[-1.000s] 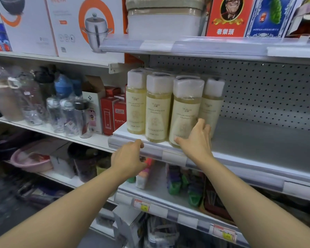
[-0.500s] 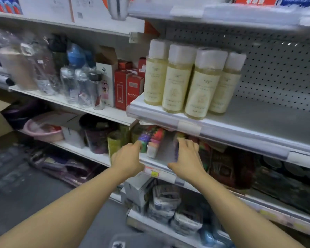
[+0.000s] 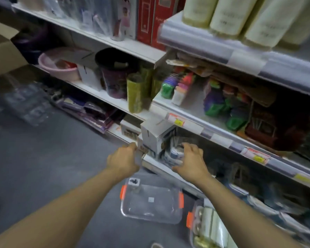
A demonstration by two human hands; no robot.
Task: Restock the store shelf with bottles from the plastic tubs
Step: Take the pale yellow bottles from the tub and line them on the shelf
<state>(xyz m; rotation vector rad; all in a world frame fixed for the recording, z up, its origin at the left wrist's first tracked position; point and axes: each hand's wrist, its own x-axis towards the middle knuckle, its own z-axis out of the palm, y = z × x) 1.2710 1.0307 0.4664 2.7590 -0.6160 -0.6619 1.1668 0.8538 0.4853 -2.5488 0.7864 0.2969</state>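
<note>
Both hands have been lowered from the shelf edge under the bottles, and the view has been tilted down so that the floor and two tubs are now seen. Pale yellow bottles [image 3: 227, 15] with cream labels are stood upright in a row on the upper shelf [image 3: 195, 42], only their lower halves being visible at the top of the frame. On the grey floor [image 3: 43, 167] a clear plastic tub [image 3: 151, 203] with orange latches is seen below the hands, and nothing can be made out inside it. Just beside it, to the right, a second tub [image 3: 209, 228] is filled with similar bottles laid on their sides, their long axes running roughly away from the viewer. The left hand [image 3: 123, 159] is held with fingers loosely curled and nothing gripped, near a small white box [image 3: 157, 136] on the lowest shelf. The right hand [image 3: 191, 161] is spread with relaxed fingers and holds nothing. Coloured packets, green cups and a pink basin [image 3: 57, 66] are kept on the middle shelves. Much is blurred by motion.
</note>
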